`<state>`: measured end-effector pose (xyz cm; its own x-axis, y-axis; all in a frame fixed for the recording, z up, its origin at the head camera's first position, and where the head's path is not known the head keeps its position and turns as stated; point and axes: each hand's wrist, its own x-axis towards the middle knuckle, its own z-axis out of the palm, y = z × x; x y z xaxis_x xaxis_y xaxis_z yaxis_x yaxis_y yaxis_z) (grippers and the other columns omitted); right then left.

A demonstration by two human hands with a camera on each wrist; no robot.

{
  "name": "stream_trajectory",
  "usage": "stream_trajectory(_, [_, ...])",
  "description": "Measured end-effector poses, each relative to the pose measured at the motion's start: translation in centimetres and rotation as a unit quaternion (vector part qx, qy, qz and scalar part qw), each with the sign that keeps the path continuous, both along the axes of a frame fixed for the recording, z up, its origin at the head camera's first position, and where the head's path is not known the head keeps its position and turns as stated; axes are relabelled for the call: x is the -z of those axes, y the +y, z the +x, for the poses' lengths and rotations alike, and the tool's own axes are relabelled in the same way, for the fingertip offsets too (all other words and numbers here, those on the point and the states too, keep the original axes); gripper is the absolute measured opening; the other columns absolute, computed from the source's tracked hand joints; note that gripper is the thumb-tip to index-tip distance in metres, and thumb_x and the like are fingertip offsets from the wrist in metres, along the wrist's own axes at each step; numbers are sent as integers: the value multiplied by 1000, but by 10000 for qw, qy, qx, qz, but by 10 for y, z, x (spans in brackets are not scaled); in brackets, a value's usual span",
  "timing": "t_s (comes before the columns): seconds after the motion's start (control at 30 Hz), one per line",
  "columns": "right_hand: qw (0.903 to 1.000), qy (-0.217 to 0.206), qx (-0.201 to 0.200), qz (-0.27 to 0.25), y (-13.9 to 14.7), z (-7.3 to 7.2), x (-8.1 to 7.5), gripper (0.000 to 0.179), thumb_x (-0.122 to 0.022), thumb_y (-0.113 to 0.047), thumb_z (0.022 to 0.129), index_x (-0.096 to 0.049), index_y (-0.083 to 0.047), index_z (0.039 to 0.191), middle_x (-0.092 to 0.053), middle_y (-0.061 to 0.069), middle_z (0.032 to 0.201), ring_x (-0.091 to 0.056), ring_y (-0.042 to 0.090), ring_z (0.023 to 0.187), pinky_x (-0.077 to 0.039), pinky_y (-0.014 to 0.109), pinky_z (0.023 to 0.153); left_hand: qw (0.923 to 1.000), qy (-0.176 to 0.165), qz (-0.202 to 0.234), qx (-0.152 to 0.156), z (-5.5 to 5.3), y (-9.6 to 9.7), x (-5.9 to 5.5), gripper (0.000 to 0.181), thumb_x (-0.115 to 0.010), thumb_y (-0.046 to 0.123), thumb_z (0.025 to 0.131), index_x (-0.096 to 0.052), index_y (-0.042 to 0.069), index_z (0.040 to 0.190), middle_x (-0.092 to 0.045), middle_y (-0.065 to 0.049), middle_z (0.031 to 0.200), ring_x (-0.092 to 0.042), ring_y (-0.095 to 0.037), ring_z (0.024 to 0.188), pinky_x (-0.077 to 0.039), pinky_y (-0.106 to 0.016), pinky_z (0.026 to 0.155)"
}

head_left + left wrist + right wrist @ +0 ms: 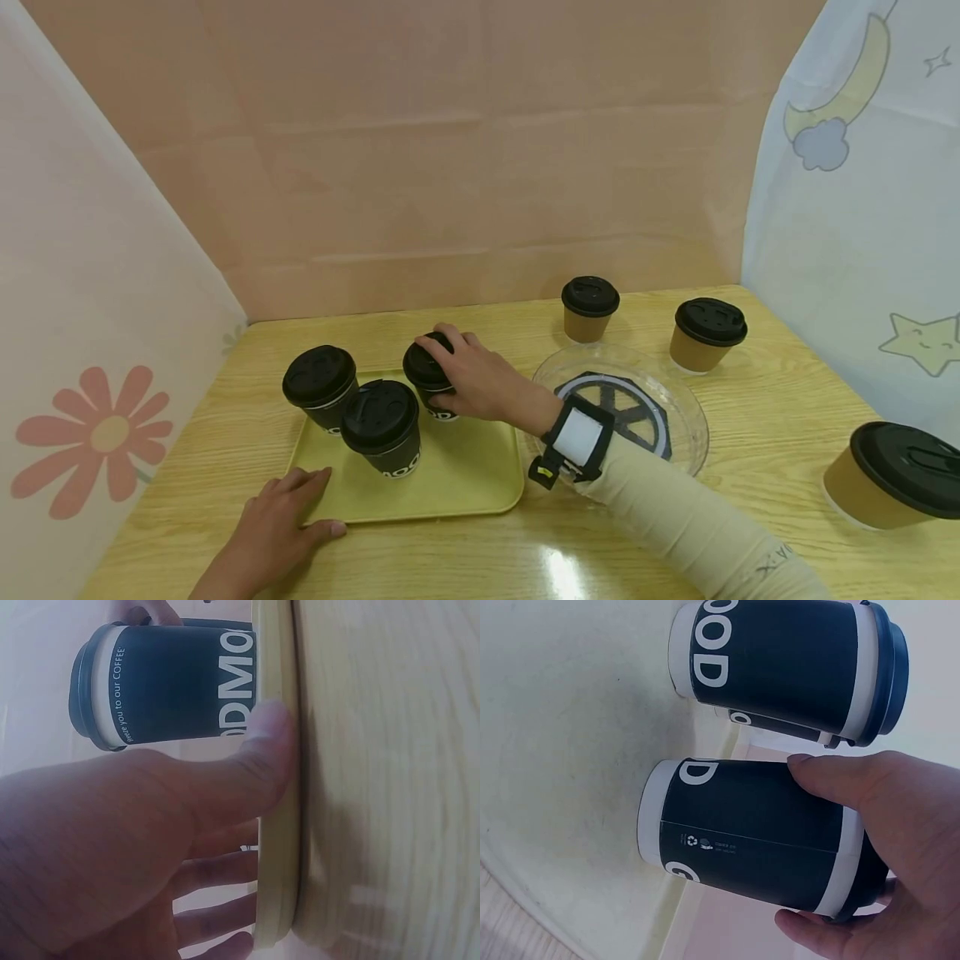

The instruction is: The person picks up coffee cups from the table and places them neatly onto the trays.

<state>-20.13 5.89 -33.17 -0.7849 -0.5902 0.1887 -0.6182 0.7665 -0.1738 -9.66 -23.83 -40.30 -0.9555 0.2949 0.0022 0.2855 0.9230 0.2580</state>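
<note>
Three black paper coffee cups with black lids are on a yellow tray (465,483). My right hand (483,379) grips the upper part and lid of the back-right cup (750,832), thumb on one side and fingers on the other. Whether its base touches the tray is hard to tell. Another black cup (382,429) stands in front of it to the left, and a third black cup (321,387) behind that one. At the tray's front-left corner rests my left hand (273,529), its thumb (266,742) against the front rim and its fingers along the left side.
A clear round plastic dish (693,417) with a dark spoked pattern lies right of the tray, partly under my right forearm. Brown cups with black lids stand at the back (588,321), the back right (701,346) and the right edge (873,487). Cloth walls enclose the wooden table (480,567).
</note>
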Motion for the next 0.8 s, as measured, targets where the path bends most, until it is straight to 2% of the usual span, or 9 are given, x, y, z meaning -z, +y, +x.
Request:
stream_trajectory(0.23, [9998,199,-55,61,1,0,2,80,-72,-41,87,-31,-17,152,-29,17,153,-53,44,120,-55,48,89,9999,150,19,1,1,0,2,74,-76,52,74,-62,6,129,-63,-5,115,-60,-28,97,-46,-49,73])
stream_trajectory(0.4, [9998,173,-26,39,8,1,1,88,-74,-47,83,-28,-18,153,-23,17,158,-48,44,129,-47,57,98,9998,196,59,4,1,1,1,73,-76,53,74,-63,6,129,-63,-5,115,-60,-28,98,-47,-50,73])
stream_trajectory(0.57, [9997,197,78,109,24,-2,-5,97,-76,-54,78,-25,-19,154,-20,15,160,-36,40,141,-37,59,108,9999,98,25,9,1,0,1,74,-75,54,75,-62,6,130,-63,-5,115,-60,-29,99,-46,-50,74])
stream_trajectory(0.8, [9982,493,328,4,56,-11,-12,99,-76,-56,77,-27,-16,153,-22,15,159,-32,40,142,-35,61,109,9999,142,8,-25,0,-2,2,75,-75,55,74,-62,7,130,-63,-4,114,-60,-28,98,-46,-49,73])
